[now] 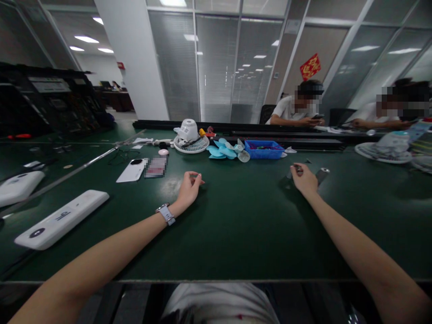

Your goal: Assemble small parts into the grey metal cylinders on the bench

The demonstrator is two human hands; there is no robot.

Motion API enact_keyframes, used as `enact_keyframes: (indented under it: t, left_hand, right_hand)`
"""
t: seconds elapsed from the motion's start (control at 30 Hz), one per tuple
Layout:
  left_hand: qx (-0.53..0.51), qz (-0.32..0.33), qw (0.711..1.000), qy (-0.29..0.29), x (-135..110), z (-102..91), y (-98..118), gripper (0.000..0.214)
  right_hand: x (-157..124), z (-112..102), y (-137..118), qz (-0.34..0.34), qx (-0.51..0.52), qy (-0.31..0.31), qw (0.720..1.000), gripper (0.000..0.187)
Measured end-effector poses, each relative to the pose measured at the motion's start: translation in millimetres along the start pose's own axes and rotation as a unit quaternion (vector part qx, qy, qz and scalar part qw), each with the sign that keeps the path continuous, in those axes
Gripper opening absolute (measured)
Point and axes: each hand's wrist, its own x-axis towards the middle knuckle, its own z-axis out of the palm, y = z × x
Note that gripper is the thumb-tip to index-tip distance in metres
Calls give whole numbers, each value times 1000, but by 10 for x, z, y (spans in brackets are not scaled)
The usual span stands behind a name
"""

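Note:
My left hand [189,190], with a watch [165,213] at its wrist, hovers over or rests on the green table. Its fingers are loosely curled with a gap to the thumb, and nothing shows between them. At the right, my right hand [305,178] is closed, fingertips pinched around something small and greyish that I cannot make out. Just beside that hand, a grey cylinder [323,174] lies on the table, partly hidden by it. Beyond my hands are light-blue fan blades [221,149] and a blue tray [264,150] of small parts.
A white fan body [188,130] stands on its grille [191,145] at the back. At left lie a white phone [130,171] and a long white device [62,219]. More fan parts [388,147] are at far right. Two people sit across the table.

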Motion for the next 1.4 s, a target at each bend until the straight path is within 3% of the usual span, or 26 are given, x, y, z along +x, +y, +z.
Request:
enact_keyframes:
  t: [0.33,0.9,1.4]
  left_hand:
    - [-27,-6,1000,12,3,5,13,36]
    - [-14,0,1000,2,13,-1,-18,41]
    - [-11,-8,1000,28,32,2,-18,41]
  right_hand:
    - [-2,43,42,5,-26,-27,999,59]
    - [107,163,199,54,62,-28,996,48]
    - [80,51,90,78,47,-41,995,49]
